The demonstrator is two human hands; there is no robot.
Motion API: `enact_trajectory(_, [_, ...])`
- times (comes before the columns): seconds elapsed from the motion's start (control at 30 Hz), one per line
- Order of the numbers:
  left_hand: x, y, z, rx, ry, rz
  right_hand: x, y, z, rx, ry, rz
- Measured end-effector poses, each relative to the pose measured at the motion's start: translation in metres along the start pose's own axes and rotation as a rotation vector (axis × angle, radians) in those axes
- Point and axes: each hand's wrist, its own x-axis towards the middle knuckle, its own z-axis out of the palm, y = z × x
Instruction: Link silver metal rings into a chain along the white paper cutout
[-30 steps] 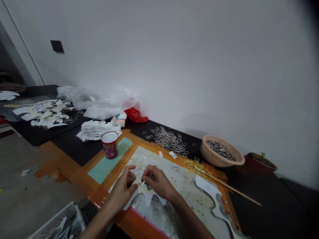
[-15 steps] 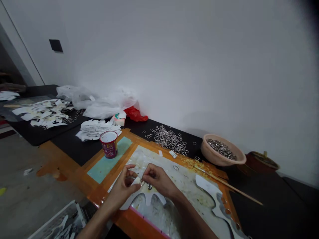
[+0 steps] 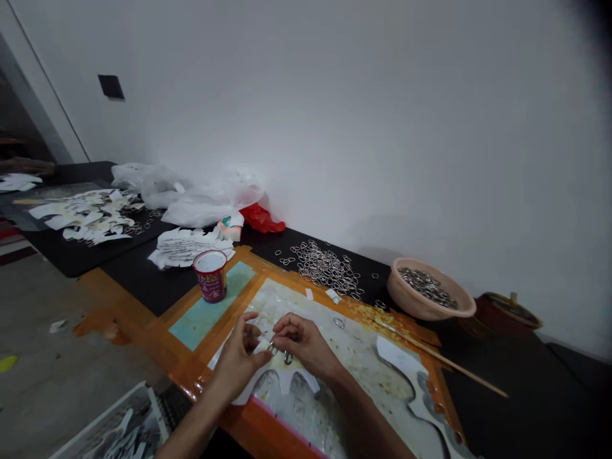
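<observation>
A white cut-out piece with a scalloped edge (image 3: 285, 377) lies on the work sheet beneath both hands. My left hand (image 3: 239, 357) is at its left side, thumb pressed on the piece and fingers curled. With thumb and forefinger together, my right hand (image 3: 306, 345) pinches a small oval metal ring (image 3: 272, 349) close to the left thumb. Another oval metal ring (image 3: 287, 357) lies on the white piece just under the right fingers. The fingertips partly cover the pinched ring.
Loose metal rings (image 3: 325, 264) lie in a heap behind the sheet, beside a pink bowl (image 3: 401, 299) full of rings. A red cup (image 3: 213, 287) stands left. A wooden stick (image 3: 459, 370) and a larger white cut-out (image 3: 399, 358) are right. White pieces (image 3: 186, 247) are stacked behind the cup.
The pinched ring looks more tilted up at the fingertips than before. Both hands remain at the white piece; the whole view has shifted slightly.
</observation>
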Motion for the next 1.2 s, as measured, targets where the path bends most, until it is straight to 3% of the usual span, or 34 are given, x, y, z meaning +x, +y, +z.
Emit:
enact_trajectory(0.13, [-0.003, 0.001, -0.004, 0.126, 0.053, -0.002, 0.001, 0.003, -0.001, 0.024, -0.003, -0.002])
enact_trajectory(0.23, [-0.005, 0.003, -0.005, 0.143, 0.011, 0.010, 0.001, 0.002, -0.001, 0.037, -0.010, -0.003])
enact_trajectory(0.43, [-0.004, 0.002, 0.000, 0.020, -0.055, 0.024, 0.001, 0.002, 0.000, 0.045, -0.007, 0.018])
enact_trajectory(0.87, [-0.011, 0.007, 0.010, -0.169, 0.120, -0.051, 0.001, 0.004, 0.002, 0.047, 0.027, 0.047])
enact_trajectory(1.2, [-0.016, 0.017, 0.005, -0.342, 0.025, -0.119, 0.001, 0.009, 0.012, -0.012, 0.013, 0.004])
